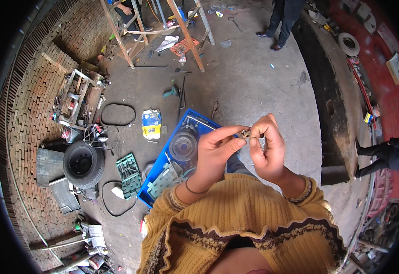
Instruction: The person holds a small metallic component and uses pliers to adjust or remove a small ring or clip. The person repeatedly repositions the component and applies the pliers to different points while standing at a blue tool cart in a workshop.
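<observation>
My left hand (217,155) and my right hand (268,146) meet at chest height, thumbs and fingertips pinching a small metal piece (245,134) between them; its exact shape is too small to tell. Below and left of my hands is a blue tray (162,160) on the floor, holding a metal disc (182,146) and pale green plastic cases (163,181). A green tool case (129,176) lies open beside it.
A tire (83,162), belts (117,114), a drill (171,91) and a yellow-blue bag (151,123) lie on the floor. A ladder (183,32) stands ahead. People stand ahead (281,18) and right (386,155). A dark pit (327,114) runs along the right.
</observation>
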A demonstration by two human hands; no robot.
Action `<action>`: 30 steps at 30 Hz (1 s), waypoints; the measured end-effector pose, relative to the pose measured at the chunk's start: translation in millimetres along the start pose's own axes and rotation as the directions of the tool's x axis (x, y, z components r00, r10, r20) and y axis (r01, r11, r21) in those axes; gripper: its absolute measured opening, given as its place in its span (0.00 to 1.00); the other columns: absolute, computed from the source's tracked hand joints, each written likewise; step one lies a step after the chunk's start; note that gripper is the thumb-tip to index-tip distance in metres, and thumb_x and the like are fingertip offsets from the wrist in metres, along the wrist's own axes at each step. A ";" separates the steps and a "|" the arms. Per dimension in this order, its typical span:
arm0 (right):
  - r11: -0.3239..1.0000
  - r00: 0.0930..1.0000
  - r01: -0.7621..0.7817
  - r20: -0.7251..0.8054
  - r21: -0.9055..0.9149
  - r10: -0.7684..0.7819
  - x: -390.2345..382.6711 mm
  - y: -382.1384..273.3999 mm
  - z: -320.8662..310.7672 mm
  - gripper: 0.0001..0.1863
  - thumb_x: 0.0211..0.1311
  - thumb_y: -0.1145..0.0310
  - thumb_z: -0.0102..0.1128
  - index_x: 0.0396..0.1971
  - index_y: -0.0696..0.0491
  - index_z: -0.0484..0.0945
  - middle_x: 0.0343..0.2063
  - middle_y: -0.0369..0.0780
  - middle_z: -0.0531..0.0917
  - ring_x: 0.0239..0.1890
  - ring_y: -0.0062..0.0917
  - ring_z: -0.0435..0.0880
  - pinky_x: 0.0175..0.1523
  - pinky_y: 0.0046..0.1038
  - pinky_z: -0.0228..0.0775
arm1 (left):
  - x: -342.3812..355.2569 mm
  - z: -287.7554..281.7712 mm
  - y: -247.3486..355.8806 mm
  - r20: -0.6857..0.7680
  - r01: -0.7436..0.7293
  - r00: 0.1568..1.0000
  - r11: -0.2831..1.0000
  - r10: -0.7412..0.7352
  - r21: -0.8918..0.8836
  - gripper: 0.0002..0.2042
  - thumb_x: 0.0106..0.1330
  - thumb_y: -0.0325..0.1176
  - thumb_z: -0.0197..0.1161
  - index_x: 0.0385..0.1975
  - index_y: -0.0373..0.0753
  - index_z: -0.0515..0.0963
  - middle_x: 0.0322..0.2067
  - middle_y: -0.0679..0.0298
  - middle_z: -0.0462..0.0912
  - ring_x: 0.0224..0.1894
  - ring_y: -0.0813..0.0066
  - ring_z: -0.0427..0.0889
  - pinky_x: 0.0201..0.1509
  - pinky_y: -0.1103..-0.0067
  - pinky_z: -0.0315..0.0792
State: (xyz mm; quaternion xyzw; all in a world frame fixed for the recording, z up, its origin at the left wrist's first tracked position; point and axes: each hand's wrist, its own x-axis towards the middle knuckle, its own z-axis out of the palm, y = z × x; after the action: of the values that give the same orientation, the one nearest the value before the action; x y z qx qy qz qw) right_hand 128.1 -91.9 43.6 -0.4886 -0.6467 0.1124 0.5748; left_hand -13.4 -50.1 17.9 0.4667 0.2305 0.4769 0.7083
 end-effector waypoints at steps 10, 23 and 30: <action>0.944 0.965 0.229 -0.068 -0.239 -0.252 3.3 4.7 6.1 0.12 0.45 0.82 0.68 0.29 0.53 0.77 0.25 0.35 0.78 0.26 0.27 0.71 0.34 0.27 0.62 | 3.2 -5.7 2.0 0.082 0.246 0.969 0.947 -0.234 -0.207 0.14 0.70 0.33 0.62 0.51 0.33 0.80 0.20 0.78 0.67 0.20 0.91 0.57 0.23 0.86 0.50; 0.961 0.974 0.163 -0.117 -0.223 -0.192 6.0 0.5 -0.6 0.12 0.44 0.82 0.70 0.30 0.53 0.80 0.28 0.36 0.84 0.29 0.25 0.77 0.36 0.26 0.65 | 4.7 -6.2 -1.8 0.089 0.235 0.971 0.950 -0.221 -0.208 0.15 0.70 0.31 0.62 0.53 0.32 0.79 0.22 0.77 0.71 0.21 0.90 0.60 0.24 0.87 0.52; 0.998 0.999 -0.053 -0.004 -0.025 0.053 -3.4 2.3 -6.3 0.16 0.51 0.80 0.68 0.43 0.58 0.80 0.38 0.39 0.83 0.35 0.23 0.74 0.43 0.24 0.68 | 2.7 -1.8 5.0 -0.025 -0.198 0.976 0.930 0.216 0.310 0.16 0.60 0.22 0.69 0.49 0.35 0.83 0.28 0.71 0.82 0.24 0.89 0.70 0.26 0.87 0.63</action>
State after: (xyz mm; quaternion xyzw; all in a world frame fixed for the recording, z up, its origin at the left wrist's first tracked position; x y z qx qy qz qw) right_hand 134.1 -96.0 41.8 -0.5128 -0.6339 0.1188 0.5666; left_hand -15.9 -46.4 21.8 0.5778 0.2716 0.5212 0.5662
